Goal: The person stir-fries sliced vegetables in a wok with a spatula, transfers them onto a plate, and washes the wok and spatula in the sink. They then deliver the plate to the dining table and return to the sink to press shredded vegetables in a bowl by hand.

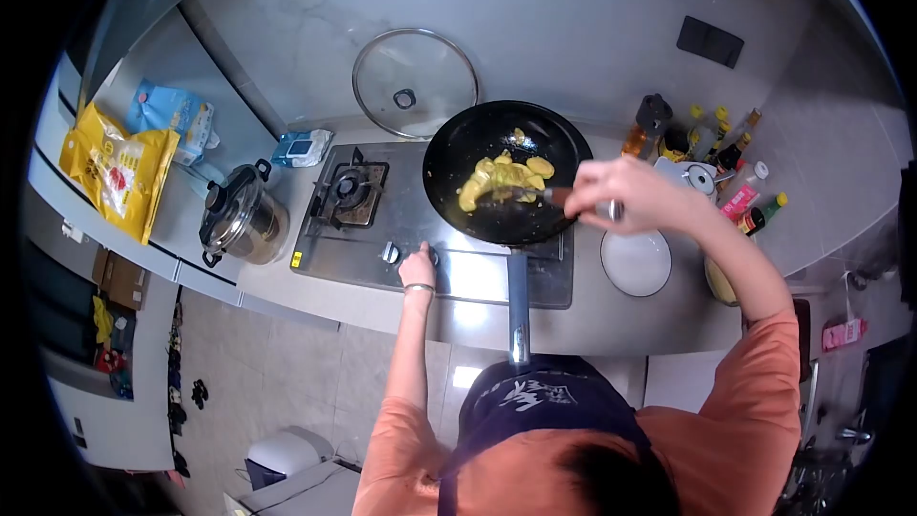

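Observation:
A black frying pan [449, 158] sits on the right burner of the gas stove [368, 258], its handle toward me. Yellowish sliced food [501, 177] lies in the middle of it. Over the pan's right rim, my right hand [607, 193] is closed around the handle of a spatula [557, 196], whose head reaches into the food. My left hand [417, 269] is at the stove's front edge, its fingers closed on a control knob [434, 256] that they mostly hide. Another knob [390, 252] shows just left of it.
A glass lid [414, 81] leans on the wall behind. White plate [636, 263] stands right of the stove, with several bottles [712, 134] farther back. On the left are a lidded pot [244, 220], a yellow bag [119, 172] and a wipes pack [303, 147].

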Tool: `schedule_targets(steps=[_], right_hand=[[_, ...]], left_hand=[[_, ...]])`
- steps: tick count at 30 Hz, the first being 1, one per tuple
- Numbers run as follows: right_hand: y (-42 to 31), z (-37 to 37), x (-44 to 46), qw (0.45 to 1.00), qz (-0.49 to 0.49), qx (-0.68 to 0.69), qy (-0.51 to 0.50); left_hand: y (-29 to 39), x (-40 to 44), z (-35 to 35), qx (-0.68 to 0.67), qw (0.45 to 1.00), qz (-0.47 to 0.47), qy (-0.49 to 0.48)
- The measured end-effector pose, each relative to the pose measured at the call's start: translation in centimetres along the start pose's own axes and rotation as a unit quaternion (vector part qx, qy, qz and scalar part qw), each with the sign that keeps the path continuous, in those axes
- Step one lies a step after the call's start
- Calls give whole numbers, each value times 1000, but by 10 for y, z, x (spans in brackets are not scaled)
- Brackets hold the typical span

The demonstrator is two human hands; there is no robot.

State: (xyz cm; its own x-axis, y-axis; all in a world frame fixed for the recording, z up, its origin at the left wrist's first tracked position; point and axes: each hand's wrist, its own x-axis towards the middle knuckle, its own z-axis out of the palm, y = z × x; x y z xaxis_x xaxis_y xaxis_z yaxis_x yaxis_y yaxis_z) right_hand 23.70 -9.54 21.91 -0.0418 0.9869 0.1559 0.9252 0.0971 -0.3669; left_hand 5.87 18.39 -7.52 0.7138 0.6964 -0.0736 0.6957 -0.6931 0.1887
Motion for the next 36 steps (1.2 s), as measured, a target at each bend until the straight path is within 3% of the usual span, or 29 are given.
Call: schedule_targets(steps=[1, 3, 4, 5, 6, 7, 8, 10, 11, 13, 15, 17, 19, 21, 22, 23, 25, 27, 29, 31, 33, 36], right_hand=[[10, -2, 4, 999, 0, -9, 38], [16, -22, 7, 991, 92, 44, 91], [20, -33, 7, 974, 181, 83, 104], [32, -43, 7, 967, 201, 41, 149], [31, -55, 11, 925, 308, 143, 168], [47, -62, 11, 917, 316, 154, 188], [60, -66, 12, 910, 336, 153, 191], [81, -59, 9, 901, 355, 151, 197], [94, -48, 8, 884, 357, 194, 229], [114, -25, 5, 856, 333, 294, 264], [108, -9, 4, 801, 357, 401, 267], [114, 4, -7, 783, 360, 440, 252], [117, 13, -17, 767, 336, 459, 297], [110, 11, -27, 776, 320, 438, 322], [101, 7, -29, 805, 304, 389, 329], [95, 4, -30, 831, 288, 338, 336], [86, 1, -22, 840, 286, 311, 342], [79, 2, -9, 871, 328, 160, 329], [80, 10, 4, 855, 338, 168, 355], [86, 20, 16, 821, 324, 271, 384], [91, 18, 19, 821, 330, 284, 368], [90, 9, 18, 815, 307, 419, 258]], left_hand=[[3, -14, -7, 24, 998, 11, 52], [8, -37, 0, 24, 983, 22, 183], [28, -62, -24, -39, 990, -14, 133], [31, -75, -19, -182, 982, 9, 51], [30, -83, 1, -336, 939, 25, -68], [49, -105, -18, -571, 784, 2, -246], [69, -122, -36, -643, 693, 8, -325], [103, -148, -58, -800, 404, -10, -443], [109, -151, -49, -799, 405, -9, -444], [114, -154, -26, -880, 228, -56, -414], [124, -155, -32, -883, 225, -79, -403], [125, -151, -24, -891, 94, -61, -440], [128, -150, -30, -893, 128, -109, -418], [126, -147, -29, -886, 41, -15, -461], [125, -147, -30, -887, 44, -77, -453], [122, -147, -30, -886, 45, -77, -456], [115, -143, -30, -877, 102, -64, -465], [110, -142, -37, -872, 117, -64, -471], [104, -141, -43, -860, 148, -76, -483], [98, -139, -47, -854, 163, -75, -489], [87, -134, -50, -842, 199, -75, -496], [72, -128, -54, -832, 216, -72, -506]])
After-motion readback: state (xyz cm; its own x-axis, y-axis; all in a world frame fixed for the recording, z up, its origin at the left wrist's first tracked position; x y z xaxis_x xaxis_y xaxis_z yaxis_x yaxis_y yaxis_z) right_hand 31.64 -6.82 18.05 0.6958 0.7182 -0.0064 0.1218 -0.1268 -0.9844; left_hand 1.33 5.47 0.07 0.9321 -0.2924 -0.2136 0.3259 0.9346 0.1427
